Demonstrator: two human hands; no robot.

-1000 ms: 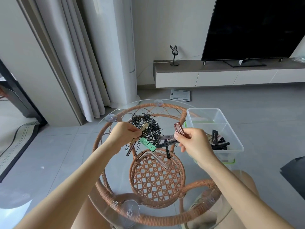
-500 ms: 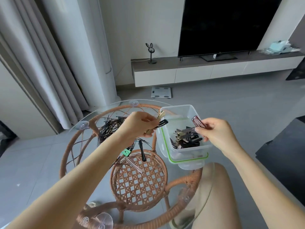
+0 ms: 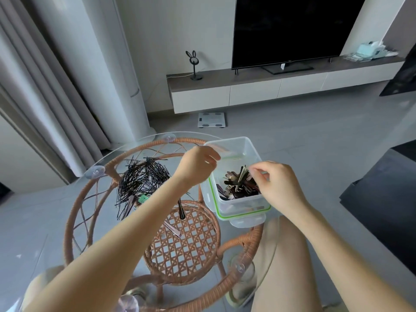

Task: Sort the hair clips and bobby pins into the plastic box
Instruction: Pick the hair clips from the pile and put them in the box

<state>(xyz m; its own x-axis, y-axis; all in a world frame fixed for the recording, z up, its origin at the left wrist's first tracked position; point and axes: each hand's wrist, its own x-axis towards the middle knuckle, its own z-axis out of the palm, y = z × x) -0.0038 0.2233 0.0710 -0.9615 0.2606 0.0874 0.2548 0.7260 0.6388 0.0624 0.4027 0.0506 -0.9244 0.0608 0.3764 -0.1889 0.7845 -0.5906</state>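
A clear plastic box (image 3: 239,217) with a green rim stands at the right edge of a round glass-topped rattan table (image 3: 68,221). Several dark hair clips (image 3: 238,186) lie piled inside it. My left hand (image 3: 196,165) hovers over the box's left wall, fingers loose, no clip visible in it. My right hand (image 3: 278,183) is above the pile, its thumb and forefinger close together, with nothing seen between them. A heap of black bobby pins (image 3: 144,175) lies on the glass to the left. A green clip (image 3: 144,197), a black clip (image 3: 181,211) and a pink clip (image 3: 172,229) lie nearby.
My knee (image 3: 281,255) is under the table's right side, below the box. A bathroom scale (image 3: 211,120) lies on the grey floor beyond the table. Behind it are a low TV cabinet (image 3: 254,91) and a curtain (image 3: 45,91) at the left.
Both hands moved right to the box; the gold and black clips in my left hand and the dark red clip in my right are no longer in them. The view shifted right.
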